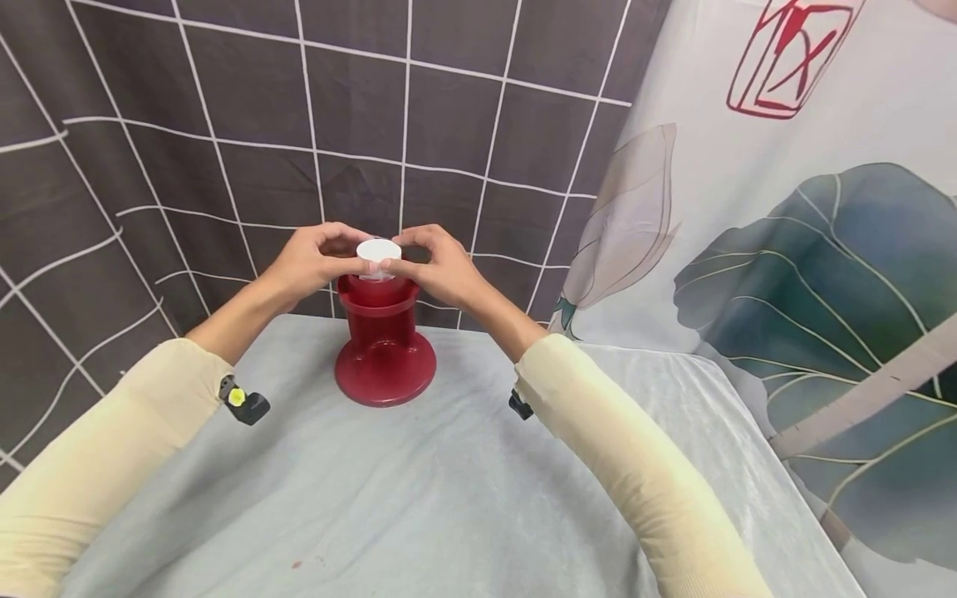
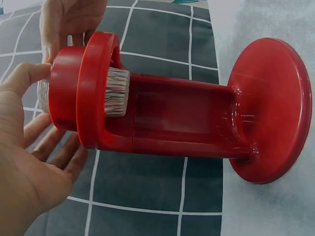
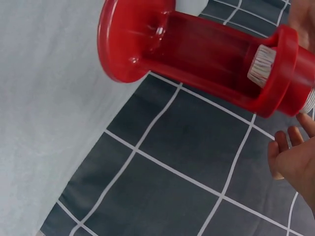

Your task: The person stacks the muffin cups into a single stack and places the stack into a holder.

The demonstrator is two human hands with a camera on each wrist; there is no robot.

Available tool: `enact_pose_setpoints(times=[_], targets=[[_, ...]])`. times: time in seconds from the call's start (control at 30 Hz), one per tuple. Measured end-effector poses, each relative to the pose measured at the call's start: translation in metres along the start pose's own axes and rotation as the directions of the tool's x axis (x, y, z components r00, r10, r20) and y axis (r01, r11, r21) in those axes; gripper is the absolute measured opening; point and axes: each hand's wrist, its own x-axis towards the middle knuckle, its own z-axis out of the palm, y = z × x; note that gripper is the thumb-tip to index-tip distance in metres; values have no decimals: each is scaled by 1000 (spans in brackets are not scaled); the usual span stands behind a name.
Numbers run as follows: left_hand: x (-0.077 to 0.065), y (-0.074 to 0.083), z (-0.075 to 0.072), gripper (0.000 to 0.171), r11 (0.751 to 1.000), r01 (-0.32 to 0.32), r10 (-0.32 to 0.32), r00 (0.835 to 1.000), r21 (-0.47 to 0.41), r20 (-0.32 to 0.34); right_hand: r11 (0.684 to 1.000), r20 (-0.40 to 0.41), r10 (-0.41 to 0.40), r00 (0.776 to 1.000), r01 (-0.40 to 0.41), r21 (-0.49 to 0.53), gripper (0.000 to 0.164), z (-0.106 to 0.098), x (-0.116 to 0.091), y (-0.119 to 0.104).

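A glossy red stand with a round base and a hollowed-out column stands upright on the cloth-covered table. A red collar sits in the ring at its top. Through the collar passes a white ribbed cylinder; its lower end, streaked with fine coloured lines, shows below the ring in both wrist views. My left hand holds the cylinder's upper end from the left, thumb at the near side. From the right, my right hand pinches the same end. The right fingertips are partly cut off in the right wrist view.
Pale grey cloth covers the table. Behind it hangs a dark curtain with white grid lines. A white curtain with large leaf prints hangs on the right. A small black camera is strapped to my left wrist.
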Motion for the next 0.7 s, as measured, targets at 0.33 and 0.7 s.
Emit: enact_pose_setpoints(times=[0.33, 0.7], targets=[[-1, -4, -3, 59, 997, 69, -70, 996, 22, 57, 998, 7, 27, 1000, -27, -60, 50, 4, -1, -1], [-14, -17, -7, 69, 999, 47, -47, 999, 13, 4, 1000, -81, 31, 996, -31, 1, 53, -17, -32, 15]])
